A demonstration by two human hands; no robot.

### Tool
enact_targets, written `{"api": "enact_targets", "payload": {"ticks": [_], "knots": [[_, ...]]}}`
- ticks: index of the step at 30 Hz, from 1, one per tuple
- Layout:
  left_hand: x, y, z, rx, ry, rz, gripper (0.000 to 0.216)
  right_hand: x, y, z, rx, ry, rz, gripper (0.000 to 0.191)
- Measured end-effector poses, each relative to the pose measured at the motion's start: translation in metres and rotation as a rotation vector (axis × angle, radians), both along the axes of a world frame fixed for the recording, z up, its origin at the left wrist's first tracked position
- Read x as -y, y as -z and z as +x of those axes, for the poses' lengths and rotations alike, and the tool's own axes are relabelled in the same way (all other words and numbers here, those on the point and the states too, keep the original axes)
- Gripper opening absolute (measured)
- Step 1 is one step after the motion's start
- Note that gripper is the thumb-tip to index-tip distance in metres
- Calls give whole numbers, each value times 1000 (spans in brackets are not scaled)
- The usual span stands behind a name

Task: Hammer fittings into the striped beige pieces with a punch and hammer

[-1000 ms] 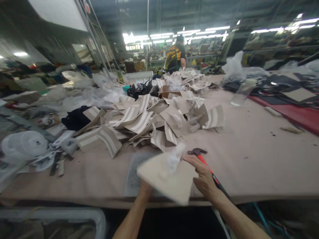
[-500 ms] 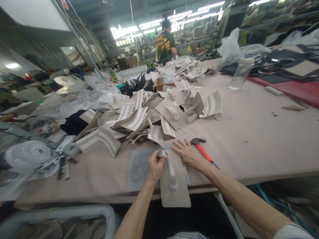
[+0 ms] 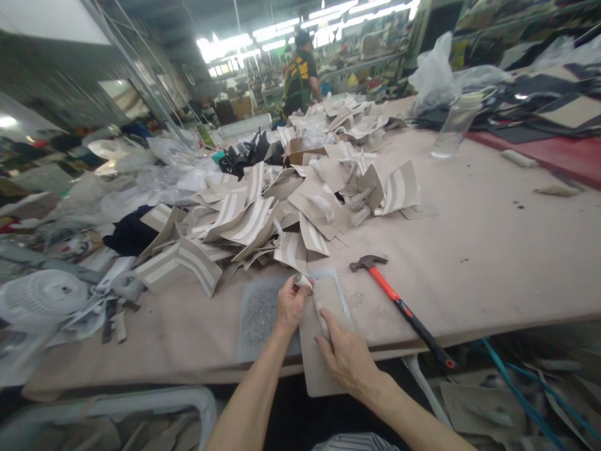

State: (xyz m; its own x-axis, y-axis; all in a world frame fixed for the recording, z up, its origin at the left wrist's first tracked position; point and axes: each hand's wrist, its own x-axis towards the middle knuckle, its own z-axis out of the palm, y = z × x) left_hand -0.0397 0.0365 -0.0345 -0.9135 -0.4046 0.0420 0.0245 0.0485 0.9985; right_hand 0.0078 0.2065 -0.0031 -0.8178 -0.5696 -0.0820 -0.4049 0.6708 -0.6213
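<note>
A flat beige leather panel (image 3: pixel 328 369) lies over the tabletop's (image 3: pixel 493 263) near edge. My left hand (image 3: pixel 291 305) pinches its white folded strip (image 3: pixel 307 285) at the far end in a narrow grip; my right hand (image 3: pixel 345 357) presses flat on the panel. A red-handled hammer (image 3: pixel 399 307) lies just right, beyond it a heap of striped beige cut pieces (image 3: pixel 263 219).

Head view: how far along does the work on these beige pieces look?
Little looks finished: no sorted stack shows. In hand: the left hand pinches the top of a white strip on one beige piece lying over the grey mat, while the right hand presses it flat. The hammer lies untouched beside it. Left: a large pile of striped pieces.
</note>
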Motion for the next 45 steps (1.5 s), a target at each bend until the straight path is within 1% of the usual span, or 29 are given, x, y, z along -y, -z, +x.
{"api": "enact_targets", "payload": {"ticks": [2, 4, 8, 10, 12, 13, 14, 16, 17, 19, 20, 21, 22, 23, 25, 27, 29, 31, 33, 35, 36, 37, 39, 41, 42, 43, 44, 45], "knots": [[0, -3, -2, -8, 30, -27, 25, 2, 0, -1, 19, 16, 35, 55], [0, -3, -2, -8, 38, -26, 25, 1, -2, -4, 29, 5, 24, 55], [-2, 0, -1, -8, 31, -55, 24, -10, -5, -12, 22, -11, -96, 52], [-2, 2, -1, -19, 36, -71, 24, -21, -5, -20, -31, 41, -156, 46], [-1, 2, -1, -30, 41, -84, 24, -37, -4, -32, -145, 137, -159, 40], [-1, 1, -1, -33, 41, -86, 24, -47, -4, -39, -228, 191, -120, 37], [-1, 1, -2, -33, 41, -87, 23, -57, -3, -46, -314, 241, -46, 35], [-2, 0, -2, -25, 39, -87, 22, -79, -1, -60, -437, 319, 186, 31], [-2, 0, -2, -22, 36, -87, 22, -89, 1, -66, -460, 343, 314, 29], [-2, 1, -1, -21, 35, -93, 22, -106, 4, -76, -431, 366, 502, 25], [-2, 2, -1, -22, 39, -99, 22, -112, 5, -79, -389, 373, 546, 24], [-2, 3, -1, -24, 44, -108, 22, -115, 5, -83, -334, 385, 545, 22], [-3, 3, -2, -28, 47, -121, 21, -117, 5, -86, -243, 416, 490, 20], [-4, 4, -2, -32, 43, -142, 20, -117, 3, -89, -124, 458, 399, 16], [-8, 3, -3, -37, 21, -198, 19, -114, -6, -96, 166, 518, 164, 8], [-12, 0, -3, -39, -17, -248, 18, -107, -18, -102, 441, 507, -43, 5], [-15, -4, -3, -40, -42, -275, 16, -98, -31, -103, 601, 456, -155, 2], [-17, -6, -2, -43, -42, -301, 15, -89, -43, -98, 672, 445, -241, 5], [-17, -6, 0, -55, -24, -338, 17, -81, -54, -88, 611, 437, -319, 13], [-15, -4, 2, -78, -3, -358, 19, -74, -62, -76, 396, 383, -348, 25], [-14, -3, 3, -88, 5, -357, 20, -72, -65, -71, 245, 337, -324, 29], [-13, -1, 4, -96, 14, -357, 20, -70, -67, -67, 90, 282, -267, 31], [-12, 1, 4, -97, 33, -372, 18, -70, -70, -62, -146, 149, -80, 28], [-12, 2, 5, -91, 49, -398, 15, -71, -75, -64, -261, 18, 116, 22], [-12, 1, 5, -89, 56, -405, 14, -73, -81, -66, -299, -29, 181, 20], [-13, 1, 5, -90, 60, -407, 14, -74, -90, -69, -348, -53, 208, 19], [-13, 0, 5, -94, 63, -406, 14, -74, -103, -72, -417, -50, 191, 21], [-14, -1, 5, -98, 68, -407, 14, -74, -118, -73, -504, -18, 133, 24]]}}
